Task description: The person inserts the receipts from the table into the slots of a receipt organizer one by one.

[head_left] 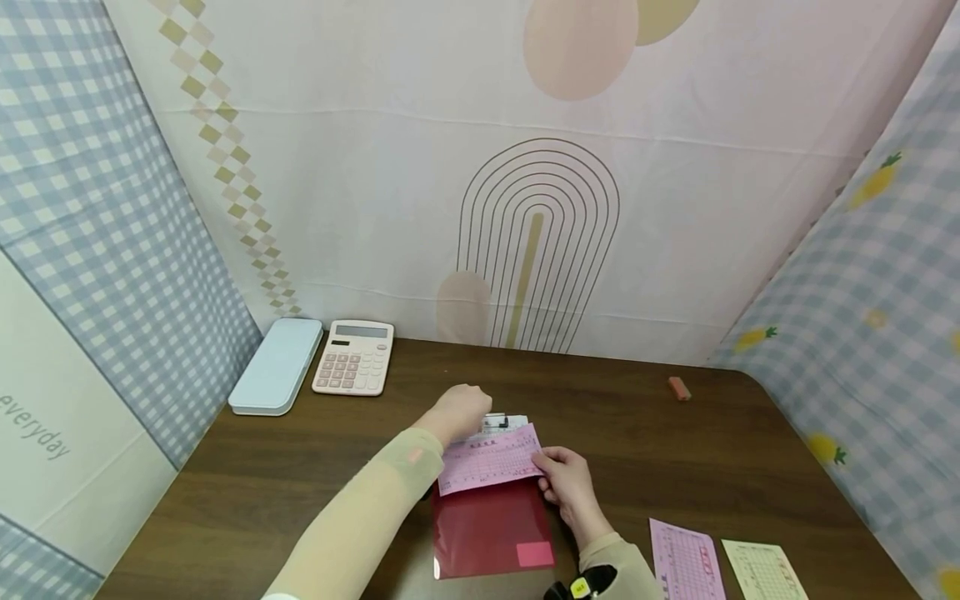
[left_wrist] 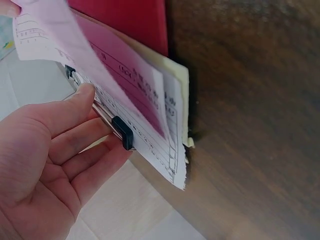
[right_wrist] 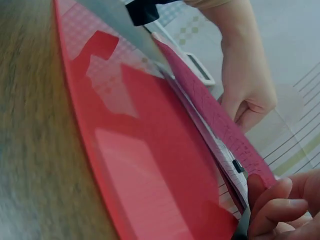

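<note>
A red transparent folder [head_left: 487, 533] lies on the table with a stack of printed forms [head_left: 517, 419] at its far end. A metal paper fastener [head_left: 495, 422] with black sliders runs along the top of that stack. My left hand [head_left: 459, 412] grips the fastener strip and the stack's edge; in the left wrist view its thumb [left_wrist: 86, 95] presses near a black slider [left_wrist: 121, 132]. A pink form [head_left: 487, 461] is lifted off white and yellow sheets [left_wrist: 182, 95] beneath. My right hand [head_left: 566, 483] pinches the pink form's right edge.
A loose pink slip [head_left: 686, 562] and a yellow slip [head_left: 765, 571] lie at the front right. At the back left are a pale blue case [head_left: 277, 365] and a calculator [head_left: 354, 358]. A small orange block [head_left: 679, 388] sits at the back right. Cloth curtains enclose the table.
</note>
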The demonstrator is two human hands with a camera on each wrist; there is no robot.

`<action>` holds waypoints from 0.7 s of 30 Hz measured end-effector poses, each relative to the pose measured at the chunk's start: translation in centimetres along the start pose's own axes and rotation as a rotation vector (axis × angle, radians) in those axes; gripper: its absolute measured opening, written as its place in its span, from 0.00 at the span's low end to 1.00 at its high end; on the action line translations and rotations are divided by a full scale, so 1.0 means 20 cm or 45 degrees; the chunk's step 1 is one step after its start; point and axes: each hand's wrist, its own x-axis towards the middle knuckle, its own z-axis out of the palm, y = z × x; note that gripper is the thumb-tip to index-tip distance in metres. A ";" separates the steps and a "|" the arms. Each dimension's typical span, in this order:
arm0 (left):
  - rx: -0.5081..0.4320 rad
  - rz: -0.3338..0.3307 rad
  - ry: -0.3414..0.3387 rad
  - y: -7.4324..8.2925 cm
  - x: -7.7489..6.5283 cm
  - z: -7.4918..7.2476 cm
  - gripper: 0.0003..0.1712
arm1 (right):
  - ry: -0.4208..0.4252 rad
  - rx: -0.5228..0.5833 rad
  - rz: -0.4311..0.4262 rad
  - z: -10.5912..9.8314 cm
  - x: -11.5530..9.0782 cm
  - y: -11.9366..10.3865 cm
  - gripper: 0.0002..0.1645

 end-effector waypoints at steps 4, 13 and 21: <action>0.007 -0.002 -0.003 0.00 0.00 0.00 0.02 | -0.014 -0.267 -0.046 -0.01 0.00 -0.01 0.15; 0.003 0.001 0.001 0.00 0.00 0.00 0.03 | -0.019 -0.732 -0.198 -0.05 0.04 -0.06 0.12; -0.066 -0.003 -0.038 0.01 0.02 -0.01 0.05 | -0.085 -0.356 -0.022 -0.04 0.05 -0.04 0.12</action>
